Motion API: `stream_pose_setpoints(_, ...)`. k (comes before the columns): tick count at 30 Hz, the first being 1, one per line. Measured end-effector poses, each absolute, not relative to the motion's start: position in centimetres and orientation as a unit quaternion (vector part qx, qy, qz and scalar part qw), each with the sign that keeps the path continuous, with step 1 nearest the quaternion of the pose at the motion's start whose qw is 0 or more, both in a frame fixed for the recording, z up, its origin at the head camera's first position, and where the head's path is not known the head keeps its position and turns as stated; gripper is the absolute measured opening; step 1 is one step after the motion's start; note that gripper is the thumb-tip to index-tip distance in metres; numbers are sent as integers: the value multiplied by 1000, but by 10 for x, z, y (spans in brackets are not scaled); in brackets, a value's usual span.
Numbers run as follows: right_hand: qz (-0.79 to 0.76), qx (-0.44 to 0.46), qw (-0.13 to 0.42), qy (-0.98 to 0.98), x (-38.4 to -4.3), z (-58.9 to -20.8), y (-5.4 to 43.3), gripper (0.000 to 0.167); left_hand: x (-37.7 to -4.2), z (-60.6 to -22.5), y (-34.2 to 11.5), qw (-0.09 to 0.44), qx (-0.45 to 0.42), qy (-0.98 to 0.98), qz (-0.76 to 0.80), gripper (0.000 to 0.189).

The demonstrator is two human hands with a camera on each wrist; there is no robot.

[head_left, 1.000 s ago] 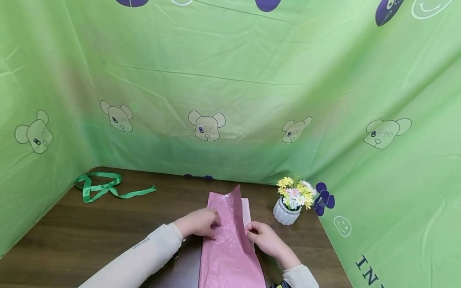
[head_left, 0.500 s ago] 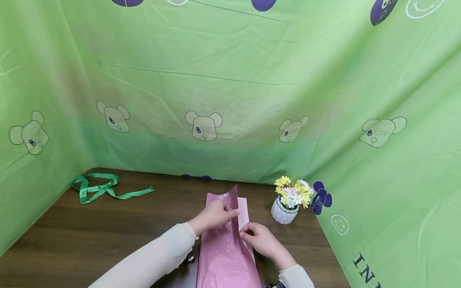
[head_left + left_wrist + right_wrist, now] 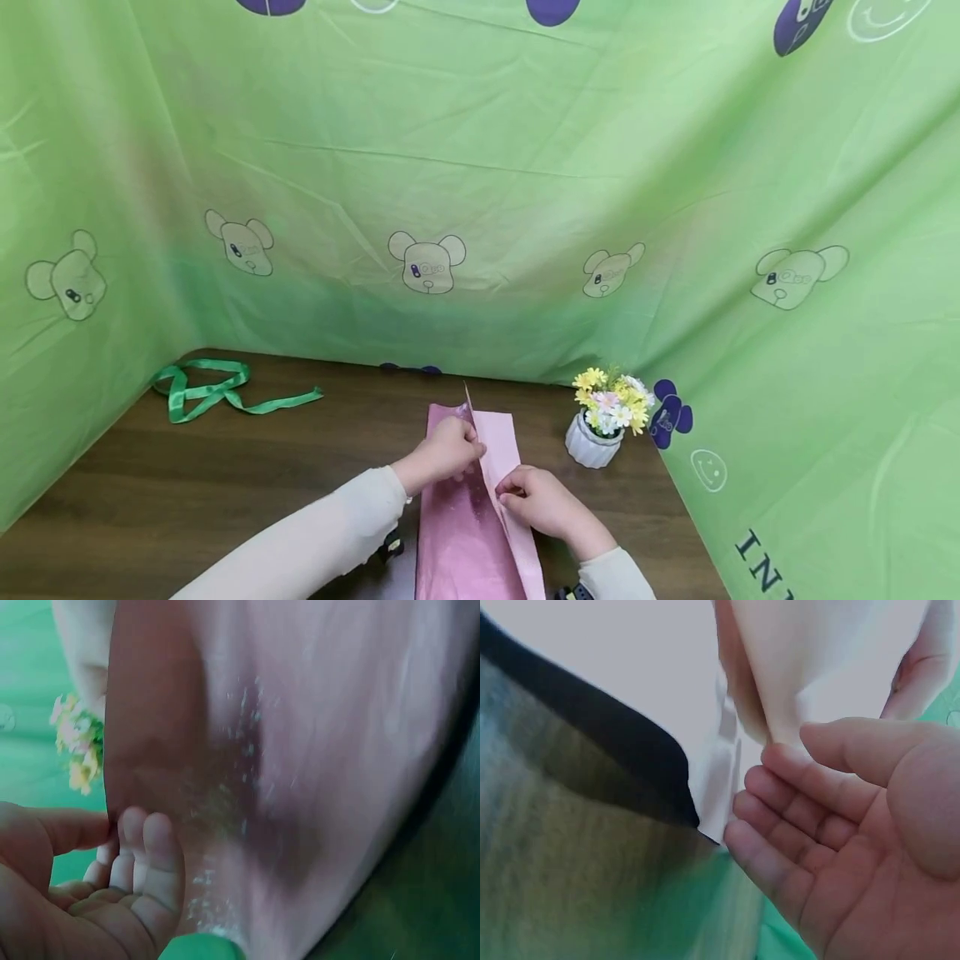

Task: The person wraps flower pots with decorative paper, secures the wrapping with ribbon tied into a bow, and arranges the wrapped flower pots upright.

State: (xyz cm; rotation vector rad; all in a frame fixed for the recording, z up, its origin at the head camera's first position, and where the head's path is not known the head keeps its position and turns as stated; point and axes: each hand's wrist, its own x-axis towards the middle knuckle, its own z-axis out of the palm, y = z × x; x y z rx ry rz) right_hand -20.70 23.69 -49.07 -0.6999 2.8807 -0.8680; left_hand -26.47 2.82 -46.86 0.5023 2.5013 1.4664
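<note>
The left hand (image 3: 444,450), left of the flower pot (image 3: 592,443), pinches the raised edge of the pink sheet (image 3: 459,554) between thumb and fingers. The right hand (image 3: 546,502), between the left hand and the flower pot but nearer the person, appears to pinch an edge lower down. The pink sheet lies on the table (image 3: 300,450), left of the flower pot; its pale face (image 3: 500,437) shows on the flower pot's side. The step in hand is judged to be parting or folding this edge. The next move calls for both grips guiding it together, uncreased. The green ribbon (image 3: 202,392) lies well left of the flower pot.
</note>
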Motion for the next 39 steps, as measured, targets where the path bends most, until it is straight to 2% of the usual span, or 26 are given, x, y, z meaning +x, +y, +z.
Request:
stream_pose_setpoints(3, -256, -238, 19, 937, -208, -489, 239, 7, -270, -460, 19, 115, 160, 836, 513, 26)
stream_pose_setpoints(10, -188, -272, 21, 944, -205, -487, 238, 29, -274, -447, -10, 152, 140, 811, 548, 29)
stream_pose_setpoints(17, -102, -302, 22, 948, -206, -485, 234, 28, -276, -440, -48, 175, 114, 800, 563, 22)
stream_pose_setpoints(26, -110, -301, 39, 947, -208, -484, 235, 25, -268, -432, -93, 176, 88, 801, 565, 17)
stream_pose_setpoints(39, -97, -288, 20, 952, -206, -488, 237, 28, -267, -426, -148, 181, 68, 824, 532, 18)
